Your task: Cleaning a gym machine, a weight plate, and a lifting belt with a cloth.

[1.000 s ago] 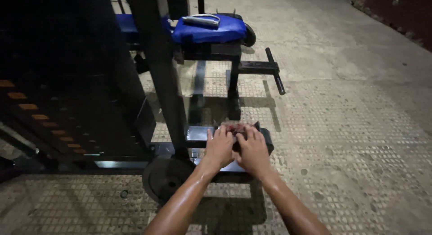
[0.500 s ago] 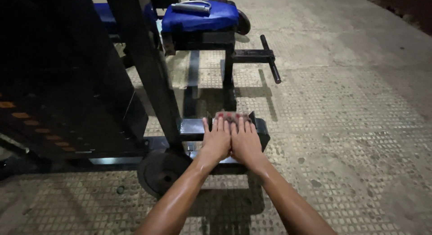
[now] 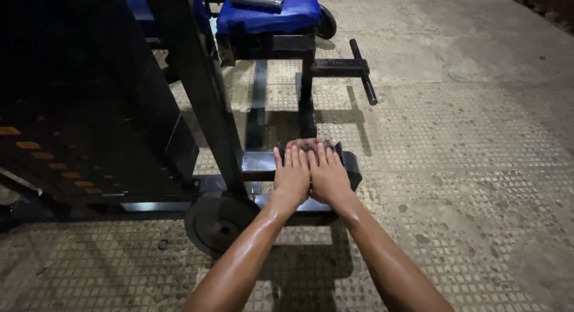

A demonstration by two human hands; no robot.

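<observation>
While both hands point(image 3: 310, 174) press a cloth point(image 3: 310, 146), an upright post point(image 3: 200, 91) stands left.

Both forearms are bare to the frame's edge at six o'clock, with no sleeves, watch or bands, and they glisten with a wet sheen. The left hand point(image 3: 292, 177) and right hand point(image 3: 327, 177) wear no gloves or rings; red polish shows on the fingernails.
</observation>
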